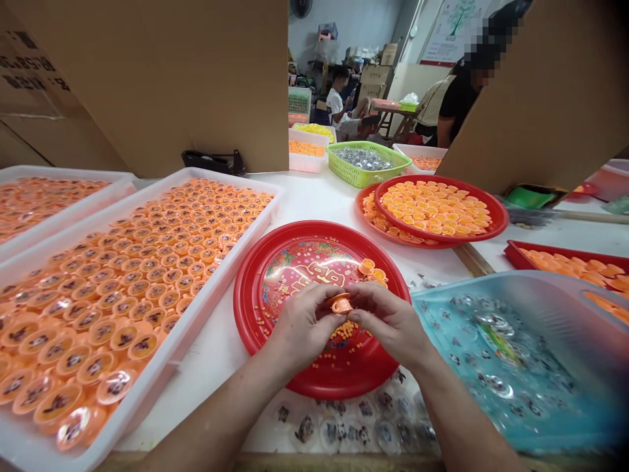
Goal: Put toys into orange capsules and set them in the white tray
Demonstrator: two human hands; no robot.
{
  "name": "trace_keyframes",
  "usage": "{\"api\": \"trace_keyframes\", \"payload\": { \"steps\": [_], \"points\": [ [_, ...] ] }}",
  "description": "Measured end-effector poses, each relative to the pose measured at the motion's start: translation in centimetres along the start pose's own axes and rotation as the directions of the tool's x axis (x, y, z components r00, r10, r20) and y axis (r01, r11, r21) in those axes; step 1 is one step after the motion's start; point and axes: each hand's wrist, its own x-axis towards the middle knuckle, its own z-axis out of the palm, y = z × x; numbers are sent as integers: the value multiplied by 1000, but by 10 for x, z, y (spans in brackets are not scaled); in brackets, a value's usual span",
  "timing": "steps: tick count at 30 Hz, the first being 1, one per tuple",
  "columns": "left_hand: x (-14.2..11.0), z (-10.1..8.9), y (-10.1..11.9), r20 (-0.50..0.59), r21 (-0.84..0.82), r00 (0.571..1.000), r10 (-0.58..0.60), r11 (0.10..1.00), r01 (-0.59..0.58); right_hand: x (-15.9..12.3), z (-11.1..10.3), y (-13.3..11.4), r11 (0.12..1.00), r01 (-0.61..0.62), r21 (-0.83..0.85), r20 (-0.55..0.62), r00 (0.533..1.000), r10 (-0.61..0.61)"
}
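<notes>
A small orange toy cup [341, 304] with a side handle is pinched between the fingers of my left hand [299, 321] and my right hand [393, 321]. Both hands are closed on it, just above a round red tray [248, 295]. Small yellow-orange pellets [346, 330] lie scattered on the tray under my fingers. Several more orange cups [366, 267] rest at the tray's right side, partly behind my right hand. Clear round discs with dark printed figures [305, 429] are spread on the table by the near edge, between my forearms.
A long white tray [196, 341] on the left holds rows of orange cups with printed tops. To the right stands a blue basket [442, 288] of clear discs. Stacked red trays [500, 219] of cups and a green basket [339, 167] are behind. Cardboard [196, 78] walls the back.
</notes>
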Motion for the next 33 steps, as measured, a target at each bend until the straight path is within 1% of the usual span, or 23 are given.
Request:
{"api": "trace_keyframes", "payload": {
  "steps": [4,9,11,13,15,17,20,22,24,26,28,30,32,33],
  "points": [
    [-1,2,-1,-11,-124,998,-64,990,62,-2,5,3,998,-53,28,-36,998,54],
    [-3,-2,7,5,-101,997,-73,992,74,-4,10,-4,998,-63,-19,-69,996,62],
    [-3,-1,9,-3,-110,996,-91,990,90,-4,12,-6,997,-75,17,-68,995,77],
    [-3,3,9,-25,-189,991,-133,974,126,-5,12,-7,989,-105,106,-70,991,113],
    [0,8,7,-27,-323,983,-183,932,164,-4,10,-2,965,-159,208,-73,981,178],
    [4,10,3,-9,-443,971,-238,872,209,-2,7,7,933,-231,275,-63,964,257],
    [9,7,2,-6,-540,939,-344,791,286,1,5,19,886,-309,346,5,945,328],
    [9,4,3,10,-583,911,-411,738,340,1,5,19,872,-325,367,37,941,335],
    [8,1,4,58,-635,891,-450,673,381,1,7,15,874,-318,367,33,943,330],
    [7,-1,2,110,-673,879,-465,616,410,1,10,10,882,-305,360,17,947,321],
    [7,-2,0,140,-691,872,-468,585,425,3,12,6,890,-296,347,3,949,315],
    [8,-3,-1,162,-683,873,-459,587,435,6,14,4,900,-288,328,-8,952,307],
    [9,-3,-1,149,-649,881,-449,628,430,7,16,1,912,-274,306,-13,957,291],
    [9,-2,-1,122,-625,886,-447,659,418,7,16,0,919,-266,293,-12,959,282]
  ]
}}
